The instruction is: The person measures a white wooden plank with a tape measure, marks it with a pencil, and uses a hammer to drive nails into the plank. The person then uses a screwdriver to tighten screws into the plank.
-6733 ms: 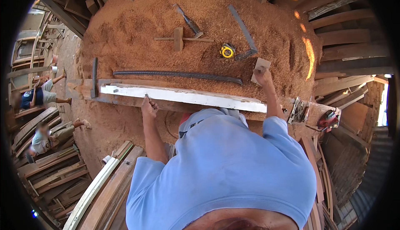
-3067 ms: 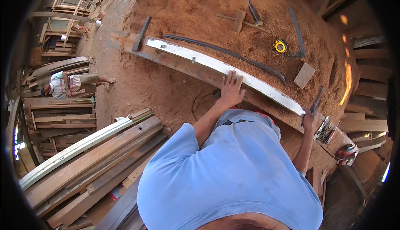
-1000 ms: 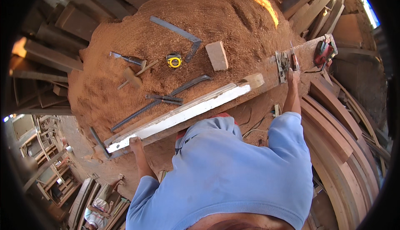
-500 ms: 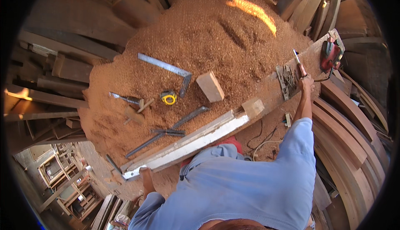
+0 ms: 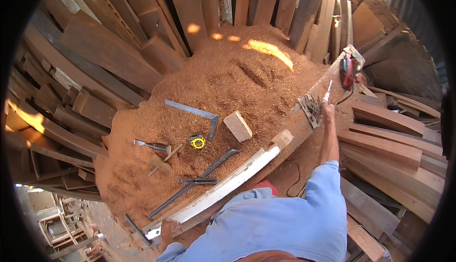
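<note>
My right hand [image 5: 327, 112] is closed round the brown handle of a chisel-like tool [image 5: 328, 91]; its narrow metal blade points away from me. It is over the right part of a long plank, beside a small heap of nails and flat metal pieces [image 5: 311, 109]. At the lower left, my left hand [image 5: 170, 227] is closed over the near end of a white-faced timber [image 5: 223, 186], which lies along the plank. Next to that end rests a dark metal bar [image 5: 137, 229]. A short wooden block [image 5: 282, 139] sits at the timber's far end.
On the sawdust lie a metal square [image 5: 192, 109], a wood block [image 5: 238, 126], a yellow tape measure [image 5: 197, 141], a mallet-like wooden tool [image 5: 164, 162], pincers [image 5: 197, 181] and a dark pry bar [image 5: 209, 169]. A red power tool [image 5: 350, 72] stands on the plank's far end. Stacked boards [image 5: 380, 148] flank it.
The view has tilted up, so everything sits lower in the picture. My left hand now lies further over the timber's end. The tool remains in my right hand near the metal heap.
</note>
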Action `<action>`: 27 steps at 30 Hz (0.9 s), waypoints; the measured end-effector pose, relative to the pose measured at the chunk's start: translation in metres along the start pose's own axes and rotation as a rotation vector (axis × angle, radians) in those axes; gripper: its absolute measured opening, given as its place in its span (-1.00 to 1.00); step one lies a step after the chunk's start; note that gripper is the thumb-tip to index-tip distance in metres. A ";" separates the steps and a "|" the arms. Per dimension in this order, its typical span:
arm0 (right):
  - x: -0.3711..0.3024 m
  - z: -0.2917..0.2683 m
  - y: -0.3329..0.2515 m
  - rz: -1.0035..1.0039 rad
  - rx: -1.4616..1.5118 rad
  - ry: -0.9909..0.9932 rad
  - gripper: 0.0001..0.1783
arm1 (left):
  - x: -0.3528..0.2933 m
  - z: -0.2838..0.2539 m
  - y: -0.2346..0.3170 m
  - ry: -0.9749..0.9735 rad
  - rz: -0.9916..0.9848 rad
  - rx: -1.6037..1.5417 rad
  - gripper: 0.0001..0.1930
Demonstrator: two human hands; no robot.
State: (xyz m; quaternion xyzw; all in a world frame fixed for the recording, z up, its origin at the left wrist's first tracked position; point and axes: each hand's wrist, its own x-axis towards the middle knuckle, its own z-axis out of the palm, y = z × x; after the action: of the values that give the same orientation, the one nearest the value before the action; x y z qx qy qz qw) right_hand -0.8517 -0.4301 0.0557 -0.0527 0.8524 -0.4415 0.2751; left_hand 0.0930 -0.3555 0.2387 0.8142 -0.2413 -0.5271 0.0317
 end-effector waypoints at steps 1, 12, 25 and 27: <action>-0.046 0.018 -0.024 -0.061 0.277 -0.126 -0.50 | -0.002 0.001 -0.014 0.030 0.014 0.059 -0.80; -0.422 0.099 -0.068 -0.438 0.007 -0.515 -0.62 | 0.092 -0.045 -0.041 -0.236 0.423 0.807 -0.61; -0.699 0.194 -0.039 -1.093 -0.502 -0.902 -0.67 | 0.062 -0.043 -0.062 0.057 0.908 0.524 -0.46; -0.738 0.189 -0.052 -1.129 -0.558 -0.870 -0.63 | 0.043 -0.047 -0.053 0.031 0.940 0.331 -0.54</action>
State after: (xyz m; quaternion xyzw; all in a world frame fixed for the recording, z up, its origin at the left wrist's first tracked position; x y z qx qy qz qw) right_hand -0.1397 -0.3530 0.3213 -0.7170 0.5910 -0.2229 0.2949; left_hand 0.1675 -0.3366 0.2067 0.6190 -0.6622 -0.3984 0.1399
